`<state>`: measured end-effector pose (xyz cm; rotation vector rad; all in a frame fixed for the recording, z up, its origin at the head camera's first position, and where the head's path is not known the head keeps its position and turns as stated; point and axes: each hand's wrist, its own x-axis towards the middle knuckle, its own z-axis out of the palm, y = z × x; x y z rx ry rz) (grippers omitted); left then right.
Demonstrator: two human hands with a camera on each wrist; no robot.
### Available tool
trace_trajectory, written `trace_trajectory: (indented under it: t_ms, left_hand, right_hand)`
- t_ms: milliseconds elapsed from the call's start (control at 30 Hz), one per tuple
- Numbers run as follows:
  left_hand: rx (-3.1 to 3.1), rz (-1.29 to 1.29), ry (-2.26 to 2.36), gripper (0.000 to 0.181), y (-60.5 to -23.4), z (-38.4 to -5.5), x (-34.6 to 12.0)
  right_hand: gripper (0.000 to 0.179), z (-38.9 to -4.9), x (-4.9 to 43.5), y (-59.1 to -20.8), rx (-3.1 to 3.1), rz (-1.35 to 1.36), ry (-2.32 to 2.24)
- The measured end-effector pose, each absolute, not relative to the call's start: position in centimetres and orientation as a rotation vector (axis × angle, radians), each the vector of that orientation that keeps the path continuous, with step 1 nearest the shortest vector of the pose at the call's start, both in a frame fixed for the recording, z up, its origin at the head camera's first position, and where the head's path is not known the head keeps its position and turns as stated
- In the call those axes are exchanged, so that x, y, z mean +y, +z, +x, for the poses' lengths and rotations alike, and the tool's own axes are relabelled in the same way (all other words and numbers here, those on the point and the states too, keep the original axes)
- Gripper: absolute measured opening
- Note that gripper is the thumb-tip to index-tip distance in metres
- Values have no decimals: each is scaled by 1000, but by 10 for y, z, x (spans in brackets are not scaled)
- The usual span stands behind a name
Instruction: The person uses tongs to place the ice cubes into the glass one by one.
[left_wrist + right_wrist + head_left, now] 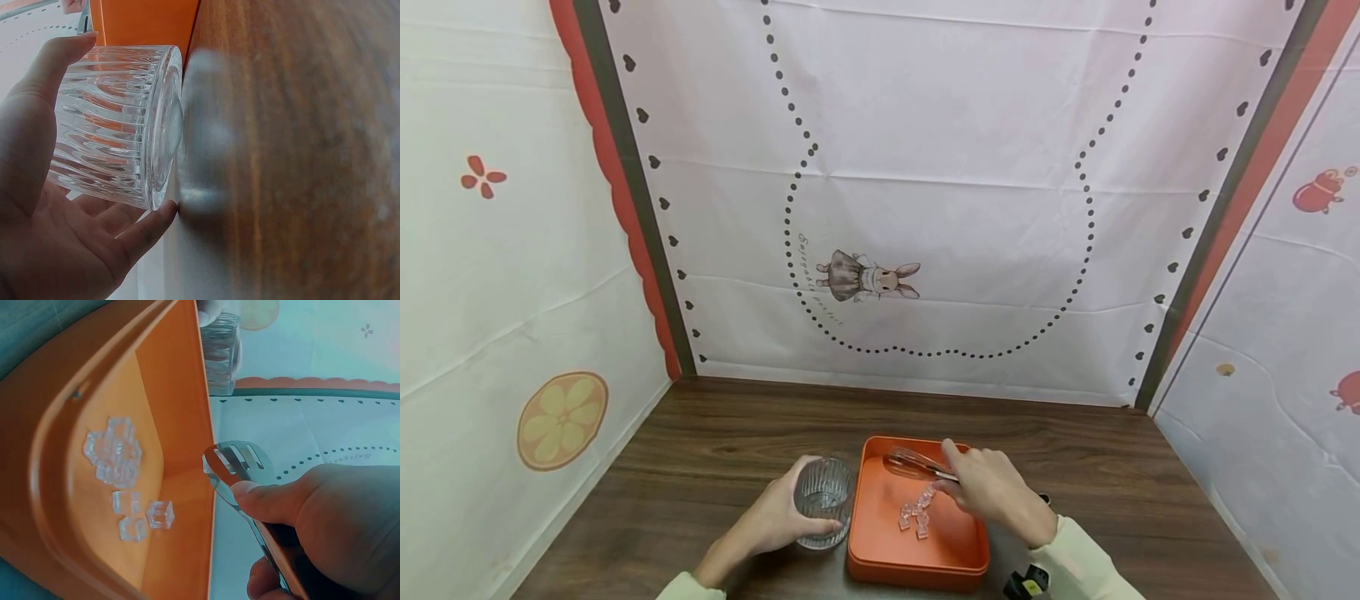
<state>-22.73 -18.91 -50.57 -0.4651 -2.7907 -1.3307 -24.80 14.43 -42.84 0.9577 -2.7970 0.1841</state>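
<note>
My left hand [778, 510] grips a clear ribbed glass [824, 500], thumb on the near side and fingers round the back. In the left wrist view the glass's thick base [164, 131] is right at the tabletop. Metal tongs [240, 461] with slotted ends are held in my right hand [994, 487], thumb on one arm. Their ends reach over an orange tray [878, 546], above its far left part. Several clear cubes [922, 525] lie on the tray floor, most of them clustered together, below and nearer than the tongs.
The tray stands just right of the glass on a dark wood table [715, 442]. A patterned white cloth [955, 208] hangs behind, with more cloth at both sides. A small black and yellow object [1028, 583] is by the right sleeve.
</note>
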Motion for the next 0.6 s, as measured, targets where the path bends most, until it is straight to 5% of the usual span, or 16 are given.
trace_trajectory:
  t_ms: [600]
  left_hand:
    - [-2788, -455, -1314, 93, -505, -226, -188]
  right_hand:
    - [35, -243, 145, -415, -2752, 984, 213]
